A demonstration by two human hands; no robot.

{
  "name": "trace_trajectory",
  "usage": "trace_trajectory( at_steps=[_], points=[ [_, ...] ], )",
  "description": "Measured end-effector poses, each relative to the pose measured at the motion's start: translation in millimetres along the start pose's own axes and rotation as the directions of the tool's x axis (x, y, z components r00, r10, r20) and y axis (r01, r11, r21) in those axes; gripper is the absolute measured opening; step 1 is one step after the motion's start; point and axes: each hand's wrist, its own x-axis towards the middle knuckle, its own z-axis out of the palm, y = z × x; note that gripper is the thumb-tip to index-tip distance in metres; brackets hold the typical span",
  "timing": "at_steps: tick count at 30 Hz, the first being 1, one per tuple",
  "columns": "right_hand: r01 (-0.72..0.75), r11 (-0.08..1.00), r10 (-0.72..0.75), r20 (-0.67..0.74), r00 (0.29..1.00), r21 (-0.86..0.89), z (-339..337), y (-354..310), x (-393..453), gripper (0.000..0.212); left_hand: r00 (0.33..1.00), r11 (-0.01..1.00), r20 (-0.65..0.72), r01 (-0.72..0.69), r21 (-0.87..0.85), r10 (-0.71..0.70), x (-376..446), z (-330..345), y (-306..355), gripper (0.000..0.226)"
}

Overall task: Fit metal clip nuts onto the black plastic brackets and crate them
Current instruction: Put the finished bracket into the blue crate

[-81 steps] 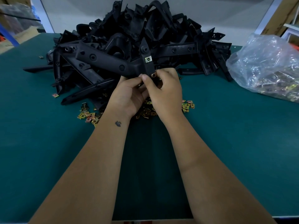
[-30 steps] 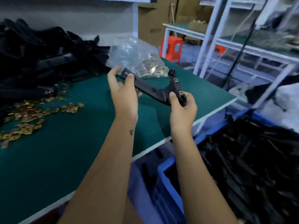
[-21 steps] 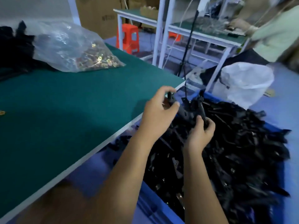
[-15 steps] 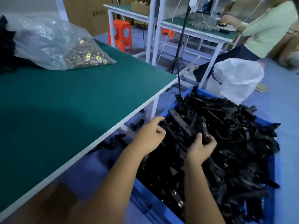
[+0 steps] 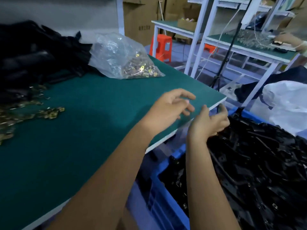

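Note:
Both hands are empty. My left hand (image 5: 171, 107) hovers over the green table's (image 5: 83, 138) right edge with loosely spread fingers. My right hand (image 5: 209, 122) is just past that edge, above the blue crate (image 5: 162, 193), fingers relaxed and slightly curled. The crate is heaped with black plastic brackets (image 5: 259, 163). A pile of unfitted black brackets (image 5: 33, 55) lies at the table's far left. Loose brass-coloured clip nuts (image 5: 33, 113) are scattered in front of it. A clear plastic bag of clip nuts (image 5: 123, 58) sits at the back of the table.
Beyond the table stand white-framed workbenches (image 5: 240, 47), an orange stool (image 5: 162, 47), cardboard boxes (image 5: 144, 19) and a black tripod (image 5: 221, 67). A white sack (image 5: 289, 105) sits behind the crate. Another person's hand (image 5: 297, 42) shows at the far right bench.
The bracket both hands lowered into the crate has been let go. Both hands have lifted out empty and moved left towards the table, and the view has swung back left.

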Motion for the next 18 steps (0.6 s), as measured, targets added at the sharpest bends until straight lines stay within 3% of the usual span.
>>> trace_trajectory(
  at_steps=[2,4,9,13,18],
  points=[
    [0.095,0.994,-0.104,0.171,0.980,0.061,26.3,-25.3,-31.3,0.038,0.985,1.000,-0.174,-0.003,0.002,0.003,-9.5,-31.4,-2.2,0.030],
    [0.155,0.981,-0.187,0.363,0.913,0.117,51.6,-42.6,-68.4,0.031,0.949,1.000,-0.315,0.007,-0.025,-0.015,-22.9,-61.8,-9.4,0.034],
    [0.307,0.945,-0.286,0.732,0.618,0.110,100.8,-52.6,-151.9,0.026,0.845,0.989,-0.534,0.089,0.120,-0.011,-62.2,-139.6,-28.8,0.028],
    [0.385,0.915,-0.285,0.866,0.411,0.119,132.0,-47.4,-201.4,0.026,0.762,0.965,-0.646,0.191,0.180,-0.030,-96.1,-200.8,-38.4,0.033],
    [0.438,0.890,-0.255,0.935,0.244,0.128,161.4,-42.6,-257.9,0.028,0.590,0.955,-0.808,0.239,0.174,0.000,-133.0,-245.0,-51.0,0.028]
  ],
)
